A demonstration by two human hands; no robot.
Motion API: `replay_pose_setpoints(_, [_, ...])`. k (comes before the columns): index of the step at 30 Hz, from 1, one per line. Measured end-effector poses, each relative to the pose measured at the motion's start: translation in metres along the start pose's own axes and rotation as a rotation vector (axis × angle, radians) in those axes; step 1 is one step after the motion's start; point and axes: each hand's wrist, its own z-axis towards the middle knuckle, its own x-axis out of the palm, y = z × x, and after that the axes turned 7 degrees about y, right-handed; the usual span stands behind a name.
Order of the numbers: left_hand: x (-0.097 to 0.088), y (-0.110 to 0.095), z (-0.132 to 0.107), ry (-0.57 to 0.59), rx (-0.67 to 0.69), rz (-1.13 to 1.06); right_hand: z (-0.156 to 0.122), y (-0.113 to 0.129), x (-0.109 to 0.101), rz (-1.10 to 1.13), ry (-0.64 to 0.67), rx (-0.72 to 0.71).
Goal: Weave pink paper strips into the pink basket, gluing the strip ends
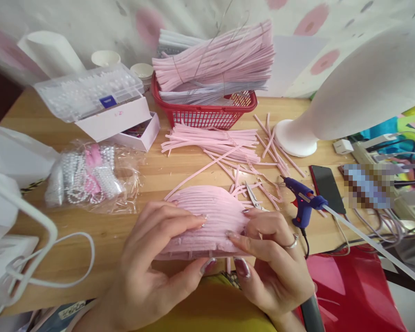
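Note:
A rounded piece built from rows of pink pipe cleaners (207, 207) is held between both hands at the table's near edge. My left hand (162, 249) grips its left side, fingers over the top and thumb at the lower edge. On the right side, my right hand (273, 253), with a ring on one finger, pinches the piece near its lower edge. One long loose pipe cleaner (204, 170) slants up behind it. Scissors (254, 196) lie just beyond my right hand among cut pink pieces. A blue glue gun (302, 198) with a long white glue stick sits to the right.
Behind lie a pile of pink pipe cleaners (210, 143) and a red basket (207, 115) full of bundles. Bagged pearl strings (90, 175) and stacked boxes (114, 120) stand left. A white stand (297, 138), a phone (328, 189) and cables are at right.

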Motion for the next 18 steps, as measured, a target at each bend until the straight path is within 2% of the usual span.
replay_pose_setpoints(9, [0.004,-0.006,0.007,-0.113,-0.006,0.031,-0.001,0.002,0.0,0.037,0.014,0.02])
replay_pose_setpoints(14, [0.004,0.002,0.009,-0.143,0.011,0.034,-0.005,-0.007,-0.008,0.174,0.111,0.092])
replay_pose_setpoints(18, [0.0,0.014,0.003,-0.153,0.009,-0.077,-0.007,-0.016,-0.011,0.256,0.093,0.106])
